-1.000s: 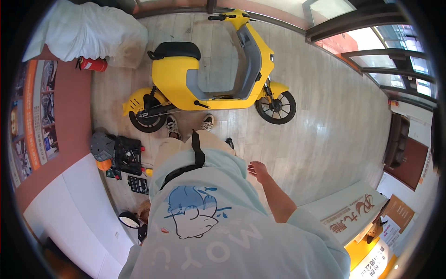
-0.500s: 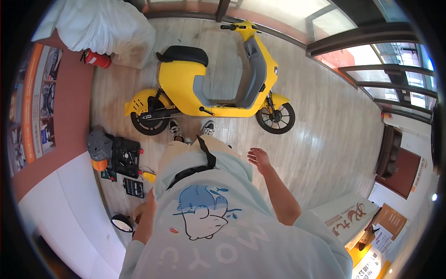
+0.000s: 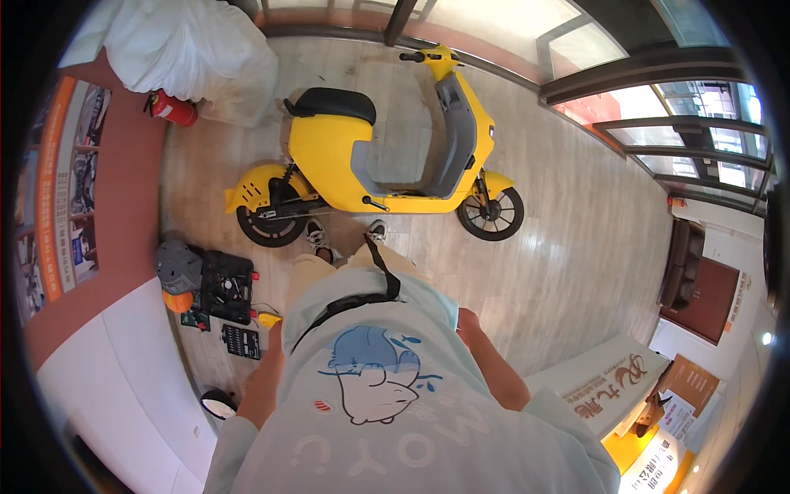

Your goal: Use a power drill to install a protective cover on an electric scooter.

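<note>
I stand facing a yellow scooter (image 3: 333, 173), seen side-on with a black seat (image 3: 329, 105) and grey footwell, my shoes just beside it. My left hand (image 3: 274, 333) hangs at the left side of my pale mint shirt (image 3: 362, 445), near a small yellow object (image 3: 268, 320) on the floor, fingers mostly hidden. My right hand (image 3: 467, 323) is against the right edge of the shirt, fingers hidden. A black strap (image 3: 383, 272) lies across my waist.
An open black tool case (image 3: 225, 284), socket set (image 3: 241, 342), grey cap (image 3: 177, 263) and red extinguisher (image 3: 173, 109) line the left. A covered pile (image 3: 189, 49) stands upper left, glass doors (image 3: 658, 132) upper right, a counter (image 3: 599, 370) lower right, a sofa (image 3: 681, 263) far right.
My right hand has drawn in from out beside me to the shirt's edge. My left forearm has come into view. The scooter and surroundings shifted slightly with my head.
</note>
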Demonstrator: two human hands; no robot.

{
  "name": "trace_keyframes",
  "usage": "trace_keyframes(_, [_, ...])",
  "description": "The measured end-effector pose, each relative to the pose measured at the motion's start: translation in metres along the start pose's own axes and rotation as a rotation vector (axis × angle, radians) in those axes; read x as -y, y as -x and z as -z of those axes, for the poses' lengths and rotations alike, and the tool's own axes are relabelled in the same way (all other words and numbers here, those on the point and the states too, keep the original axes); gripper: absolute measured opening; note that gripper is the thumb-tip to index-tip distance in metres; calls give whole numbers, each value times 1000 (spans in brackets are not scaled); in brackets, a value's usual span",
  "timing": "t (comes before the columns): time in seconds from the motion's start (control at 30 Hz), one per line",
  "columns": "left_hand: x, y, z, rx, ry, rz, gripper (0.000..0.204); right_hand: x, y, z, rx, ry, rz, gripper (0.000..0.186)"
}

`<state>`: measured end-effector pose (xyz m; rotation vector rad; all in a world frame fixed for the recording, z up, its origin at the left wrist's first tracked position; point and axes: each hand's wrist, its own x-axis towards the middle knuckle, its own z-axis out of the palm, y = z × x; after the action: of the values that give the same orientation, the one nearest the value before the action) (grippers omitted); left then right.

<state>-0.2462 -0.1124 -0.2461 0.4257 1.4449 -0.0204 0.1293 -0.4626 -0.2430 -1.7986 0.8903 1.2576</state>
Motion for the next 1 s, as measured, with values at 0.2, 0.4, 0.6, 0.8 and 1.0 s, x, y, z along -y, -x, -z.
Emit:
trace_keyframes(0.2, [-17, -5, 4, 43, -4, 12, 29, 15, 2, -21, 134, 8, 128, 32])
trace_keyframes(0.4, [-31, -14, 11, 59, -44, 9, 31, 42, 34, -51, 140, -100, 326, 38])
trace_keyframes(0.6, [-25, -26, 27, 167, 123, 85, 32, 23, 21, -42, 178, -68, 313, 36])
trace_keyframes(0.8, [-20, -12, 29, 112, 250, 58, 32, -1, -5, -25, 65, -73, 102, 30])
trace_keyframes(1.0, [-24, -17, 30, 104, 180, 73, 33, 12, 21, -36, 42, 13, 211, 31])
